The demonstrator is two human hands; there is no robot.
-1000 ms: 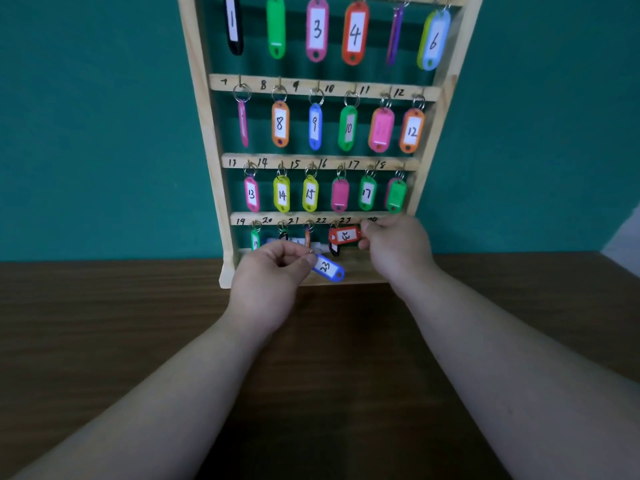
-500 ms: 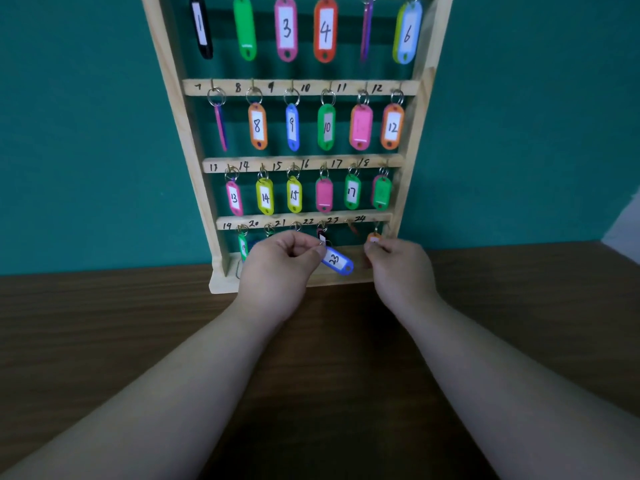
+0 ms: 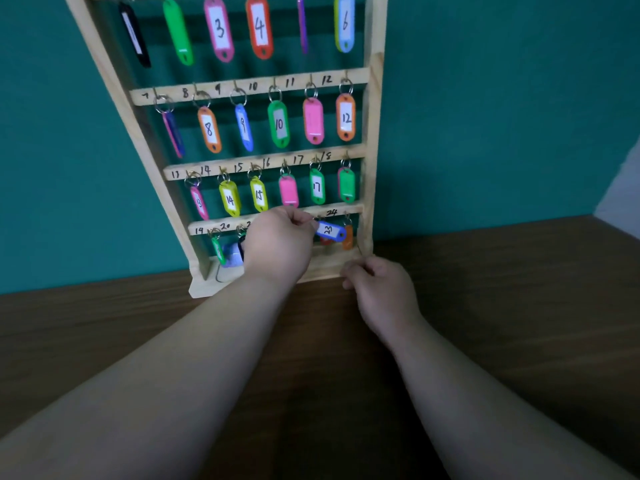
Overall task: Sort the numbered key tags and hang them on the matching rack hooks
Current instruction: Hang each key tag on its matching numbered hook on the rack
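Observation:
A wooden key rack (image 3: 371,140) stands against the teal wall, with numbered coloured tags hanging on its hooks. My left hand (image 3: 278,245) is up at the bottom rail and pinches the ring of a blue tag (image 3: 330,231) marked 22 or 23, held slanted by the hooks near the 24 label. An orange tag (image 3: 348,237) hangs at the far right hook, and a red tag (image 3: 325,241) shows partly behind the blue one. My right hand (image 3: 379,285) lies at the rack's base corner with fingers curled; nothing shows in it.
The rack sits on a dark wooden table (image 3: 519,323). A green tag (image 3: 217,249) and a pale blue tag (image 3: 232,254) hang at the bottom row's left. The upper rows carry tags 1 to 18.
My left hand has lifted the blue tag up and to the right toward the bottom rail's hooks. My right hand has dropped from the rail to the rack's base.

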